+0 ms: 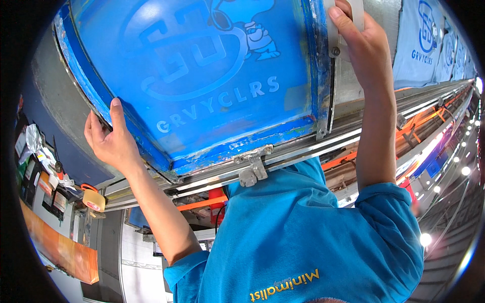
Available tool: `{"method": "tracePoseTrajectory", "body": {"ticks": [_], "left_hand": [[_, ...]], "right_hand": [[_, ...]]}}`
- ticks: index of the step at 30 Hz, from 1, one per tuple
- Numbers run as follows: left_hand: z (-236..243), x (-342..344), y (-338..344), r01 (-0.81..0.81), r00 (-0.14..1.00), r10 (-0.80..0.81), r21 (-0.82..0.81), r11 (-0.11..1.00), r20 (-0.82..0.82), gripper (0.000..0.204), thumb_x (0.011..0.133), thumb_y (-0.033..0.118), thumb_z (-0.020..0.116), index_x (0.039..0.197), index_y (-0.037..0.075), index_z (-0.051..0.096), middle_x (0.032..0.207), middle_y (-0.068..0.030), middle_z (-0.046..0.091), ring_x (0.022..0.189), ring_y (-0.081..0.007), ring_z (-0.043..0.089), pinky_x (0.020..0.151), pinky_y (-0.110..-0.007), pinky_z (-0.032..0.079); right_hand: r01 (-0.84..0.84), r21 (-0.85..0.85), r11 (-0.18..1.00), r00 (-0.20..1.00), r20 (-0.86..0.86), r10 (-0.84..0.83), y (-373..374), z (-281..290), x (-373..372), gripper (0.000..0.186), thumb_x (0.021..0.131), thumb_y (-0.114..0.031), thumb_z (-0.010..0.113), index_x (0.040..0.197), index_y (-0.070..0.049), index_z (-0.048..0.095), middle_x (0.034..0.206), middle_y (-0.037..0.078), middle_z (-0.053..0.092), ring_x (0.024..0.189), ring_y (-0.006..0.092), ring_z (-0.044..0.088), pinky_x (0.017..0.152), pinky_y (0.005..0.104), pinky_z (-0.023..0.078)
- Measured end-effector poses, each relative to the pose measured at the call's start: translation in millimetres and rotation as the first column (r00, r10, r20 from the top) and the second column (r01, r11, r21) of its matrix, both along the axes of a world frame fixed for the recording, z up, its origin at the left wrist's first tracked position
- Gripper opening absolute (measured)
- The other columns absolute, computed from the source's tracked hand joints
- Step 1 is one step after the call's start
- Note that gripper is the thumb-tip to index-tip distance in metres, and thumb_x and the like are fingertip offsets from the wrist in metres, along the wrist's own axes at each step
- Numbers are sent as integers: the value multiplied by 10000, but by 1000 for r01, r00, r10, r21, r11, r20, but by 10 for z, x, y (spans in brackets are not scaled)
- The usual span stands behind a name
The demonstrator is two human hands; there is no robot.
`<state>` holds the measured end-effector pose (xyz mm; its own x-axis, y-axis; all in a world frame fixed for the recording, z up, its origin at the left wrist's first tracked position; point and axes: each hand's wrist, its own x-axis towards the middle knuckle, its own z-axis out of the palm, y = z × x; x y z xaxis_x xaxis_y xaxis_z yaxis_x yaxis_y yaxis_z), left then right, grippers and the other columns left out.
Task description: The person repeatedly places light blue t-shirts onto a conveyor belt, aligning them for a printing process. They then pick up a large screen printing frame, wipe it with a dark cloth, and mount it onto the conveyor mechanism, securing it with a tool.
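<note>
A blue screen-printing frame [242, 135] lies tilted in front of me, its mesh marked with a paler emblem, a cartoon figure and lettering. My left hand [113, 144] is closed on the frame's left side, thumb on the upper face and fingers curled round the outer edge. At the upper right, my right hand [366, 43] wraps round a pale, smooth handle-like piece [357, 14] beside the frame's right side. Part of that piece is hidden by the fingers and cut off by the picture's top. Below the frame's near edge sits a metal clamp [251, 169].
Metal rails [308, 151] run along the near side, with orange bars [348, 159] beneath. Printed light-blue fabric pieces [417, 43] lie in a row to the right. At the left are a tape roll [93, 199] and a cluttered side area with tools.
</note>
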<state>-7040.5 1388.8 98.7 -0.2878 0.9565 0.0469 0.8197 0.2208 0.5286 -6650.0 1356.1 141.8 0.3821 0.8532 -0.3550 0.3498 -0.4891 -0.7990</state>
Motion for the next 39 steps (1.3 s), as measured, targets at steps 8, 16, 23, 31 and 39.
{"method": "tracePoseTrajectory", "body": {"ticks": [8,16,23,31,39], "left_hand": [[32,-41,10,26,999,-25,-48,998,27,494,822,306,810,1153,-32,668,1141,-85,563,880,-126,588,779,-280,485],[318,1073,-312,647,762,-648,-27,762,-15,673,706,422,830,1268,105,636,1378,-215,477,1227,-362,493,995,-443,405],[91,1693,-565,738,631,-775,-290,609,-22,955,715,764,622,1494,256,404,1577,-303,123,1457,-485,118,1126,-629,89],[28,1703,-594,730,604,-794,-348,589,-77,974,706,808,580,1508,296,371,1580,-308,97,1467,-486,62,1113,-668,57],[30,1690,-587,731,603,-795,-358,581,-61,970,713,813,568,1506,286,378,1582,-307,80,1473,-477,33,1117,-663,28]], "right_hand": [[-17,30,999,998,67,15,-12,28,-74,322,959,-252,543,1064,37,638,903,49,644,835,124,569,747,275,461],[38,65,997,999,-20,-37,-72,-217,41,277,971,-243,535,1025,11,632,871,16,608,804,93,535,708,253,441],[86,58,995,992,-98,-80,-85,-236,29,240,986,-243,548,954,-21,632,826,-44,562,748,49,485,653,217,398],[24,50,998,997,-77,-20,-58,-208,42,232,983,-228,544,933,-19,632,807,-44,557,735,51,484,648,219,398],[36,75,997,981,187,-50,-66,-227,-4,329,979,-297,563,894,14,627,726,19,583,692,96,527,611,273,432]]}}
